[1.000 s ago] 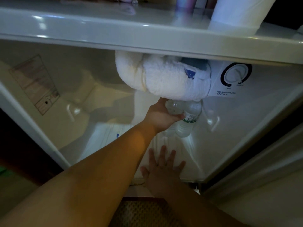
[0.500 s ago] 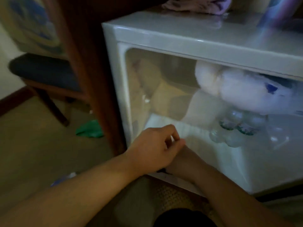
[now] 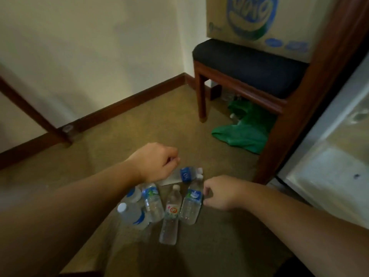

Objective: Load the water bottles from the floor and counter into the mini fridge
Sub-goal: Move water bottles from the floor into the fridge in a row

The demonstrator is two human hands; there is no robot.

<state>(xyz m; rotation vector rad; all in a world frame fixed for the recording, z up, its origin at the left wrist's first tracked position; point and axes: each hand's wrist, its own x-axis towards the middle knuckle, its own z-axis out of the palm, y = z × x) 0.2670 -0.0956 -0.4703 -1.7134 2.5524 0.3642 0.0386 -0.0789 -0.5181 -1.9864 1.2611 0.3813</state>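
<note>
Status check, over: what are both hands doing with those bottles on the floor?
Left hand curled above the blue-label bottle, grip unclear. Right hand loosely curled beside another bottle, holding nothing. Bottles lie clustered on the carpet. Nothing blocking.

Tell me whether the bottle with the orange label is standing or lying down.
Lying down. The bottle with the orange label lies flat on the carpet, white cap pointing away from the person, its full length showing between neighbouring bottles.

Bare carpet (image 3: pixel 111 148) left; chair leg (image 3: pixel 202 100), probably bag (image 3: pixel 242 134) (green), right.
</note>
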